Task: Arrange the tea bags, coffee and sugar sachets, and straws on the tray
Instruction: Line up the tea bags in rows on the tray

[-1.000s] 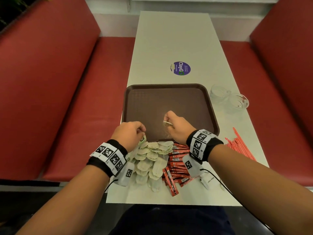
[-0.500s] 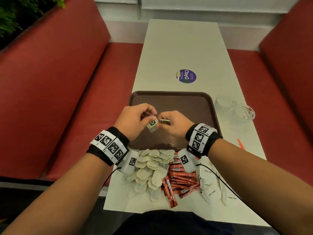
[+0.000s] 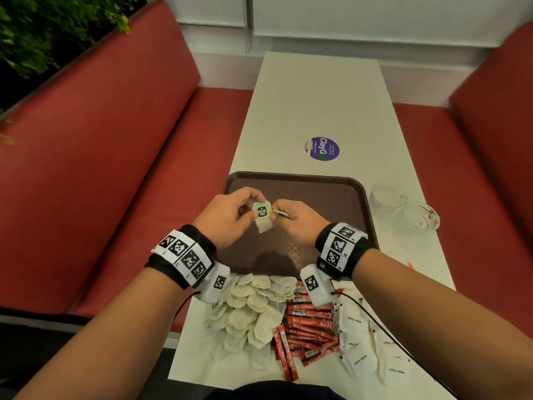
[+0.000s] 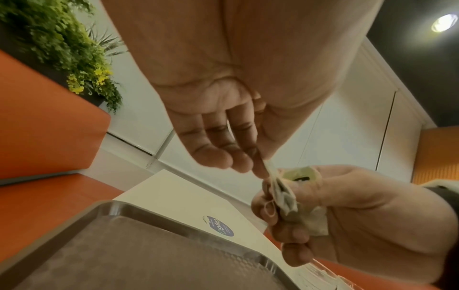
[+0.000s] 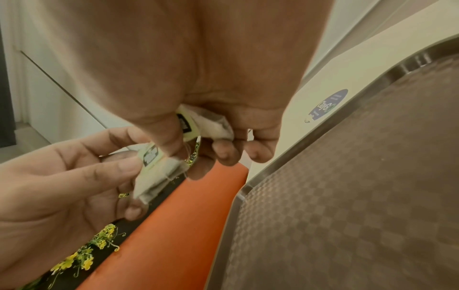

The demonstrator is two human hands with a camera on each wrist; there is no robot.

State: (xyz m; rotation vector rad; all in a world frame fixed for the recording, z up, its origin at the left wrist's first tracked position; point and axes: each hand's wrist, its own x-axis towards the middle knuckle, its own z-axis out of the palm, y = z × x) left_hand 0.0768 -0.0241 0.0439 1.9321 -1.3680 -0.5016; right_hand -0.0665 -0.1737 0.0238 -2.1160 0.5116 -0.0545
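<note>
Where fingers (image 5: 171, 145) close, tea bags (image 5: 211, 122) half-hidden.

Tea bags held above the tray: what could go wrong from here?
The left hand pinches a tea bag and the right hand holds more, all above the tray. One could slip from the grip. Threads seen in the right wrist view could tangle. The sleeves hang close over the tea bag pile and may scatter it.
</note>
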